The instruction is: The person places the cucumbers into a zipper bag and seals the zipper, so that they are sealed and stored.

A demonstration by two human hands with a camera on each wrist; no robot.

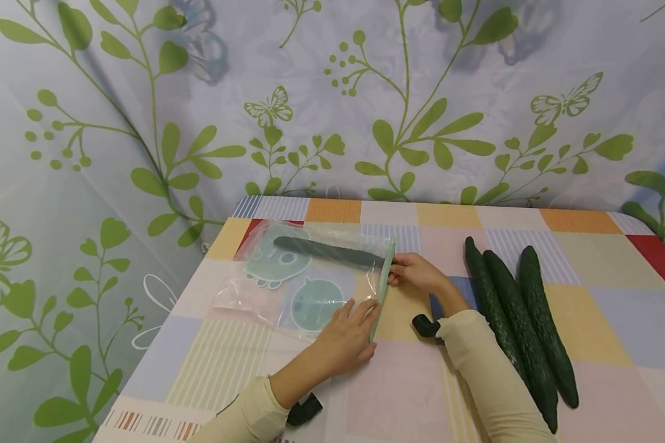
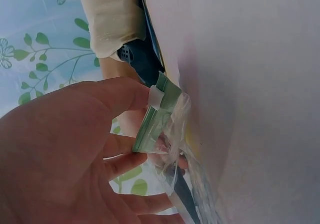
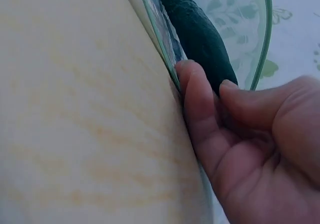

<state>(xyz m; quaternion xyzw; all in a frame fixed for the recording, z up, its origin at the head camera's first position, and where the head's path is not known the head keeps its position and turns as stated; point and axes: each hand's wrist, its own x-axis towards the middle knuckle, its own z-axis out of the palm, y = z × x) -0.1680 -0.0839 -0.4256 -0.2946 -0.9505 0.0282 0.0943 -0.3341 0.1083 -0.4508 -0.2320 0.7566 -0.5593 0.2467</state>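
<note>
Nearest the camera, the desk point(image 1: 615, 344) is crossed by two beige sleeves point(image 1: 493, 375), with a dark wrist device point(image 1: 305, 410) worn at the left cuff and another point(image 1: 425, 326) at the right. On the desk a clear plastic bag point(image 1: 255, 301) is laid flat, its mouth edged by a green strip point(image 1: 390, 258) and turned toward the right hand point(image 1: 418, 271). Two pale green cartoon shapes are printed on it. One dark cucumber point(image 1: 332, 251) is held inside, stretched along the bag's far side, with its near end brought up to the mouth; whether the tip is just within or just past the strip cannot be told. At that end the two edges of the mouth are seen parted in the right wrist view.

By the grip of the right hand the cucumber's end is pinched between thumb and fingers. By the grip of the left hand point(image 1: 346, 338) the other end of the strip is pinched, a white slider point(image 2: 156, 97) being touched by the thumb.

To the right, three more cucumbers point(image 1: 523, 326) are set side by side on the desk, partly covered by the right sleeve. The bag's near corner is hidden by the left hand. Behind, a curtain point(image 1: 310, 74) printed with green leaves and butterflies is hung
</note>
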